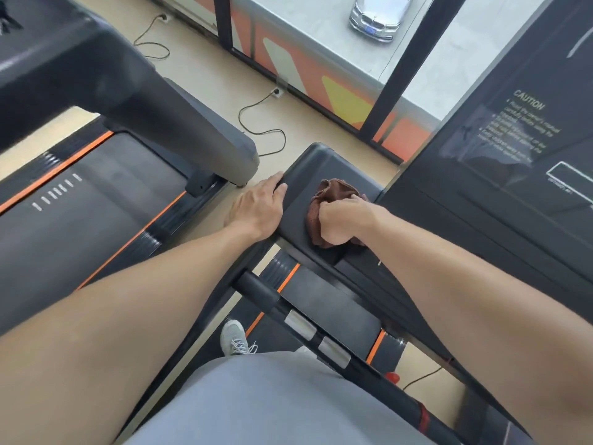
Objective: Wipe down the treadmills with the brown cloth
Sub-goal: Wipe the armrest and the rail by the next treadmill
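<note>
Bright, even daylight enters through the window (337, 53) at top, leaving only soft shadows. A pale sheen lies on the glossy console panel (513, 133), whose caution print is soft and barely legible. Wide-angle distortion bends lines near the edges; the forearms loom large and slightly blurred.

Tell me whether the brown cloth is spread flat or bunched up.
Bunched up: the brown cloth sits crumpled in folds under the gripping right hand on the treadmill's black cover.
</note>
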The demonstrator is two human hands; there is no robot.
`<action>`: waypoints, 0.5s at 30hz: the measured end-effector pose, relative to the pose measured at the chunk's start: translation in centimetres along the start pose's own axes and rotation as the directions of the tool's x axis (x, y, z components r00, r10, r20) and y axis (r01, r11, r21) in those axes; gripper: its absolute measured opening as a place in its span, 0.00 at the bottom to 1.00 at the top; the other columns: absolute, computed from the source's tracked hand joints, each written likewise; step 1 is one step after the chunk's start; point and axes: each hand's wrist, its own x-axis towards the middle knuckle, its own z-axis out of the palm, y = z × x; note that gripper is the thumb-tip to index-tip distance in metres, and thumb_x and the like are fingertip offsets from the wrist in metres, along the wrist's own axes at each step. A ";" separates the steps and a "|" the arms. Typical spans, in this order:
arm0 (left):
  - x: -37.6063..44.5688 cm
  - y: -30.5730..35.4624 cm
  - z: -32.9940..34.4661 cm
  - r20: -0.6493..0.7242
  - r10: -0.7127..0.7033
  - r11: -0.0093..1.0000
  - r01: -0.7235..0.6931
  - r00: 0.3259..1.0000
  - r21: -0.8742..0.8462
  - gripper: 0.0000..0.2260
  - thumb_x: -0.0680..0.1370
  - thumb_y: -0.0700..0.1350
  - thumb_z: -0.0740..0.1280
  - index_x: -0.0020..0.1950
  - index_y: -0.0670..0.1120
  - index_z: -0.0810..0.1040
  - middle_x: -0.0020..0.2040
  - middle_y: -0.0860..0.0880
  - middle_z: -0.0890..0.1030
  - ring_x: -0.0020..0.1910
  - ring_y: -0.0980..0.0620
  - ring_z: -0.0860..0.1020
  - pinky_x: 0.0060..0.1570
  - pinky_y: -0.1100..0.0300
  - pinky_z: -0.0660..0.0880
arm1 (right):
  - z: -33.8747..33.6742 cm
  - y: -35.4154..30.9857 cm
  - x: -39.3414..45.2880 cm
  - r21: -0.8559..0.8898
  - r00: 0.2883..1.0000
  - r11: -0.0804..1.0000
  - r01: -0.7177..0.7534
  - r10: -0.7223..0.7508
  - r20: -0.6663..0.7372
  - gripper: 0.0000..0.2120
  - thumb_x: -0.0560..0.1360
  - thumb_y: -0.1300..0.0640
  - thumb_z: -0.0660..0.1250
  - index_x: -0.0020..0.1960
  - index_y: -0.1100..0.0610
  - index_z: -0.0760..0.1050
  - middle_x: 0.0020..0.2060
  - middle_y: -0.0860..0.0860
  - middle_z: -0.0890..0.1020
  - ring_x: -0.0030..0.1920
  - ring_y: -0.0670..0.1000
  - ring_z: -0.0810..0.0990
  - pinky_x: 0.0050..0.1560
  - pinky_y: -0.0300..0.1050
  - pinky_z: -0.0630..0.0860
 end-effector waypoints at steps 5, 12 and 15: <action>-0.1 0.1 0.0 0.014 0.006 1.000 -0.006 1.000 -0.001 0.24 0.85 0.59 0.48 0.81 0.55 0.60 0.79 0.52 0.67 0.75 0.45 0.67 0.72 0.47 0.64 | -0.2 1.6 -0.7 0.140 0.998 0.989 0.055 -0.053 -0.015 0.22 0.81 0.61 0.58 0.74 0.54 0.71 0.63 0.55 0.78 0.62 0.59 0.75 0.53 0.44 0.67; -0.9 0.3 -0.4 0.044 0.011 0.999 -0.013 0.999 0.048 0.24 0.86 0.57 0.47 0.83 0.57 0.55 0.81 0.52 0.64 0.76 0.43 0.65 0.73 0.48 0.61 | 0.0 2.0 0.4 -0.006 1.000 1.000 0.028 -0.028 -0.003 0.18 0.85 0.54 0.55 0.72 0.57 0.72 0.71 0.54 0.74 0.69 0.56 0.71 0.68 0.49 0.64; -0.9 0.0 -0.3 0.058 0.000 0.999 -0.001 0.998 0.034 0.24 0.86 0.57 0.47 0.83 0.58 0.54 0.81 0.53 0.62 0.77 0.43 0.65 0.74 0.48 0.59 | 1.0 1.2 1.7 -0.072 0.997 0.995 -0.067 0.070 0.040 0.26 0.85 0.52 0.56 0.81 0.60 0.58 0.78 0.58 0.63 0.80 0.61 0.56 0.80 0.60 0.48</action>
